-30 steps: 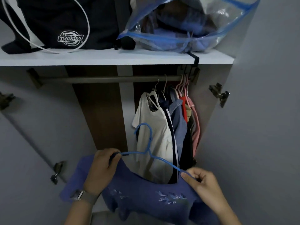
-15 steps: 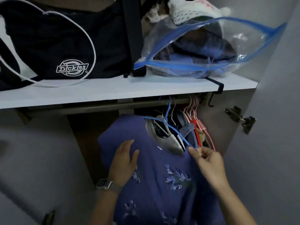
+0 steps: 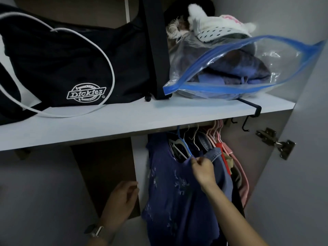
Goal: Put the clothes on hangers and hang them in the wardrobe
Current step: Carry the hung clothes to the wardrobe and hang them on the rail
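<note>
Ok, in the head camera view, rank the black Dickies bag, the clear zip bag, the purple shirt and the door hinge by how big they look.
1. Black Dickies bag
2. Clear zip bag and purple shirt: look alike, shirt partly hidden
3. Door hinge

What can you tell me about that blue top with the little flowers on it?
The blue top is soft, thin-looking cloth with pale flower sprigs stitched or printed across the front. It hangs upright on a blue hanger, whose hook goes up behind the shelf edge, so the rail is hidden. It is leftmost of the hanging clothes, against a denim garment. The right hand pinches its neckline at the hanger's arm; the left hand is off it.
</note>
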Action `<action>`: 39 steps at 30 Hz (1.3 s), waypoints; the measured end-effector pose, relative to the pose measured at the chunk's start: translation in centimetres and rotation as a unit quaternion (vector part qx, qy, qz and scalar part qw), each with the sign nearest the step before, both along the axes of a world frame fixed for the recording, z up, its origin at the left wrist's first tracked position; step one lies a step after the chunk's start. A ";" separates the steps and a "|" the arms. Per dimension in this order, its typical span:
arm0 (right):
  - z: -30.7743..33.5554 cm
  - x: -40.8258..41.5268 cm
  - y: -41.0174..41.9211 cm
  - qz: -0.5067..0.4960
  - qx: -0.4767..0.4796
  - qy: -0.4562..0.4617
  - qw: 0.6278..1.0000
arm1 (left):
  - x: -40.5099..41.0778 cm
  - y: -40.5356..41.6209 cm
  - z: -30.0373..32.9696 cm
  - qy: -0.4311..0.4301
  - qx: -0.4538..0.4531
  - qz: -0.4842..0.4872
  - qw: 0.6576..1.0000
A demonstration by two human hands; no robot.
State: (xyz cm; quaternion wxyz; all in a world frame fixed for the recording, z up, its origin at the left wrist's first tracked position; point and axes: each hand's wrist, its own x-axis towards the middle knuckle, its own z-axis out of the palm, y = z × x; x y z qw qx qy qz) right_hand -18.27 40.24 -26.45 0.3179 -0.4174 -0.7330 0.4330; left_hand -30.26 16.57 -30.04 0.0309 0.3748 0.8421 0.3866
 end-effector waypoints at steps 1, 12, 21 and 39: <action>-0.3 -0.3 -0.2 0.004 0.004 -0.004 1.000 | -0.2 -0.1 0.0 0.001 -0.001 0.003 1.000; -3.3 -0.1 -0.1 0.053 0.023 -0.096 0.994 | -1.9 0.3 -0.8 0.002 -0.015 0.007 1.000; -4.3 1.1 -0.6 0.057 0.090 -0.189 0.976 | -2.5 1.9 -1.3 0.015 -0.055 -0.028 0.998; -10.0 24.6 -5.5 0.010 -0.030 -0.359 0.933 | 11.4 11.4 -4.5 0.023 -0.071 -0.322 0.944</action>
